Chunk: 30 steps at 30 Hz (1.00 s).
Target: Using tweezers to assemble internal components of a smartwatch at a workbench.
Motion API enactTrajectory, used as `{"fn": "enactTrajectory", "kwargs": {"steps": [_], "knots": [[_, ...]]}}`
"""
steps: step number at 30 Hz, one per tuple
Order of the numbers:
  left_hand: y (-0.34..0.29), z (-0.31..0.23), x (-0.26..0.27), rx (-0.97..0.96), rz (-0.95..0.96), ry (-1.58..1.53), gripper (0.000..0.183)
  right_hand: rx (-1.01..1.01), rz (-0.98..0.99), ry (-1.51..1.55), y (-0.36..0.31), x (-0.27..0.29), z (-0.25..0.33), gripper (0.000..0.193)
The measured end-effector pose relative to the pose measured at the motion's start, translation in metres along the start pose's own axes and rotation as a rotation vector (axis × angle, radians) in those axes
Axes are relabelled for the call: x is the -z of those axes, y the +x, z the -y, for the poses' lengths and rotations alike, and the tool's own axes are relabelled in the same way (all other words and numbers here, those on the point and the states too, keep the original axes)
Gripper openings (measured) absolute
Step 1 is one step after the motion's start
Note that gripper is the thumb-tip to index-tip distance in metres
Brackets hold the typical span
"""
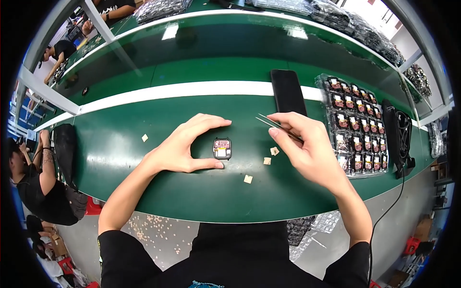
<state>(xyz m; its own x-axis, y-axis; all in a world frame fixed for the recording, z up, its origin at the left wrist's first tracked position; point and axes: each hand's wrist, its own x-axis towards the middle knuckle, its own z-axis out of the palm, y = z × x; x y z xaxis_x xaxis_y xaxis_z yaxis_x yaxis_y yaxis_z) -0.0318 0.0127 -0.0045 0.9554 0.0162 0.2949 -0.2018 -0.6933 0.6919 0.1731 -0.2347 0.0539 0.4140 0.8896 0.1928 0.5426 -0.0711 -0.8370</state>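
- On the green bench (pixel 110 165), leftmost: pale square (pixel 145 138)
- Left hand (pixel 182 144), digits spread around black-framed device (pixel 222 149) lying flat
- Three pale squares (pixel 267 161)
- Right hand (pixel 307 146) pinching tweezers (pixel 265 123), black phone (pixel 288 91) behind
- Tray (pixel 367 174) of similar devices (pixel 357 143)
- Coiled black cable (pixel 402 129) beyond

This place seems to be an electronics assembly workshop. A long green workbench (pixel 110 163) carries an open watch case (pixel 222 149) with visible circuitry, and a clear plastic tray (pixel 359 175) of similar units (pixel 356 124) in rows. Behind are stacked clear packages (pixel 331 17); at the left sits another worker (pixel 41 194).
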Motion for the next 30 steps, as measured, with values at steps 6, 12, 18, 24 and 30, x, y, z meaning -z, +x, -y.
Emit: {"fn": "enactTrajectory", "kwargs": {"steps": [6, 12, 18, 24, 30], "knots": [[-0.009, 0.004, -0.001, 0.021, 0.000, 0.100, 0.089, 0.061, 0.059, 0.086, 0.013, -0.049, -0.021, 0.021], [-0.008, 0.009, 0.000, -0.048, -0.048, 0.020, 0.092, -0.140, 0.028, 0.293, 0.002, -0.066, -0.040, 0.022], [-0.008, 0.004, -0.008, 0.024, 0.005, 0.209, 0.067, -0.242, -0.006, 0.454, 0.000, -0.067, -0.039, 0.018], [-0.005, -0.002, -0.011, 0.103, -0.009, 0.092, 0.055, -0.069, -0.063, 0.289, -0.005, -0.066, -0.046, 0.015], [-0.010, 0.004, -0.008, 0.094, 0.036, 0.109, 0.057, 0.119, 0.010, 0.060, -0.003, -0.069, -0.043, 0.010]]}}
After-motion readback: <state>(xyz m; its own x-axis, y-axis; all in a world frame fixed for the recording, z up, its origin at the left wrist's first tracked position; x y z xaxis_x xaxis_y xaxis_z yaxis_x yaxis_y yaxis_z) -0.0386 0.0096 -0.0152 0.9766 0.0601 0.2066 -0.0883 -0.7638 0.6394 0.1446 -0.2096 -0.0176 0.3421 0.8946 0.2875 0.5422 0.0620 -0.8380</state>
